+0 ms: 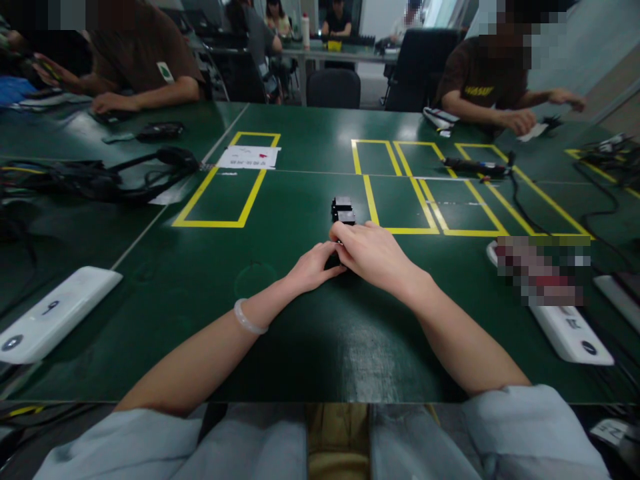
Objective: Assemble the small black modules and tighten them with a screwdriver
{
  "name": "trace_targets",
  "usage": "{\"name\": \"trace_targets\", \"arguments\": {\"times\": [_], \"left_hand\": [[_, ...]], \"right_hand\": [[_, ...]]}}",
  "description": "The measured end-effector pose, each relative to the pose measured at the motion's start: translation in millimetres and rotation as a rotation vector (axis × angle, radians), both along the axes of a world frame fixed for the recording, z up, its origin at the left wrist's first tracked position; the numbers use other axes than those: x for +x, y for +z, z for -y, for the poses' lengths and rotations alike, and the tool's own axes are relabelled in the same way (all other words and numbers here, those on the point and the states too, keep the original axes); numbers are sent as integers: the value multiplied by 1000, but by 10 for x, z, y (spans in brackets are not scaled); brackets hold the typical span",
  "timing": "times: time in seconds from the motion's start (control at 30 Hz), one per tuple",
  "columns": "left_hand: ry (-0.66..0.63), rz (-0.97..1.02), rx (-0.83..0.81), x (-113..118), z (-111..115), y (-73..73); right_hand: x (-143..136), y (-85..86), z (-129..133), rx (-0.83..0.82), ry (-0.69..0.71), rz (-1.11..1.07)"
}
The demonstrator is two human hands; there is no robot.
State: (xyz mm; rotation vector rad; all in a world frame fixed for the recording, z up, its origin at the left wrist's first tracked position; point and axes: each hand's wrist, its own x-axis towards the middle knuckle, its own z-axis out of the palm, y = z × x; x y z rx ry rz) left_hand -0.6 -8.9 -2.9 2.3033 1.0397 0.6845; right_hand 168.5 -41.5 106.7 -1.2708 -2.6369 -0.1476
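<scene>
A small black device with silvery faces (pixel 344 211) rests at the middle of the green table, just beyond my fingertips. My right hand (pixel 367 250) has its fingers curled round the near end of the device. From the left, my left hand (pixel 319 265) meets it, with fingertips at the same near end and the thumb stretched along the table side. The two hands touch each other and cover the device's near part, so what the fingertips pinch there is hidden. A pale bracelet (pixel 249 317) circles my left wrist.
Yellow tape rectangles (pixel 245 207) mark the green table (pixel 300 320). A paper sheet (pixel 249 157) lies far left of centre. White power banks or cases (pixel 55 313) flank both sides. Black cables (pixel 145 173) lie left, a black tool (pixel 475 167) right. Two people sit across the table.
</scene>
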Motion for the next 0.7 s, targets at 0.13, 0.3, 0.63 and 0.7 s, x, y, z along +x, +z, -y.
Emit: {"name": "trace_targets", "arguments": {"times": [0.13,0.3,0.63,0.7], "left_hand": [[3,20,0,-3,-5,-18],[-3,-5,-1,-4,-12,-29],[0,-11,-8,2,-2,-3],[-9,-16,-5,2,-1,5]], "right_hand": [[7,7,12,-7,13,-13],[7,-21,-11,17,12,-2],[9,-24,-11,15,7,-22],[8,-26,-21,15,-4,-8]]}}
